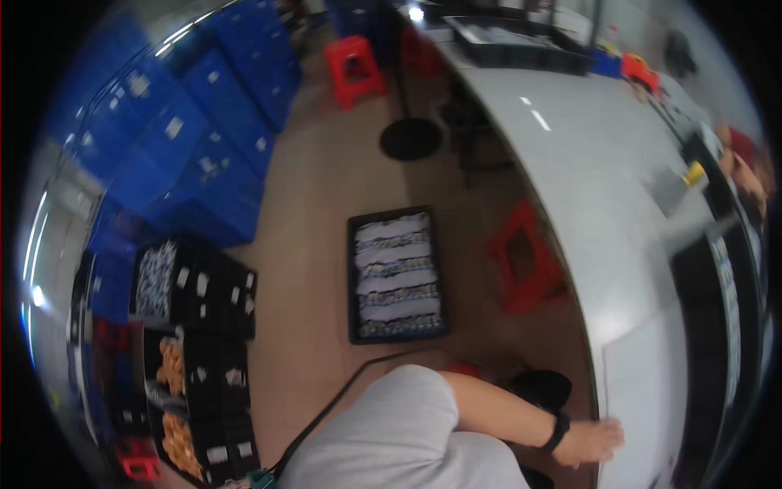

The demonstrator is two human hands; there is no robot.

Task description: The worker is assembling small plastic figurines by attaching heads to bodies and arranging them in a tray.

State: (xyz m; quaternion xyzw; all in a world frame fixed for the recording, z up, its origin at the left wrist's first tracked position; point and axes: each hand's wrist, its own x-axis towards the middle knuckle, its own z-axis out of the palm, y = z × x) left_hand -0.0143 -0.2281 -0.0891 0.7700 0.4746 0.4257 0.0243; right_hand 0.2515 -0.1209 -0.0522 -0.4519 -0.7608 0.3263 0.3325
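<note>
- Left hand [593, 442]: blurred at the edge of the surface [570, 155]; cannot tell if its fingers are spread or pinching.
- Pale panel [643, 399]: on the surface, near the fingertips.
- Black tray [352, 285]: on the floor [305, 196]; rows look filled, seemingly done; what is left is unclear.

The tray [353, 277] is black and filled in stripes, with whitish bands [397, 281] alternating with rows of small parts [397, 267] speckled blue, dark and pale. Beside the pale grey table [570, 155] and tan floor [301, 204], the stools [349, 47] are red, the bins [147, 163] blue with white labels, and the crates [220, 371] black, two showing orange-brown contents [173, 367]. The sleeve [391, 407] is plain grey, the wristband [557, 432] black.
</note>
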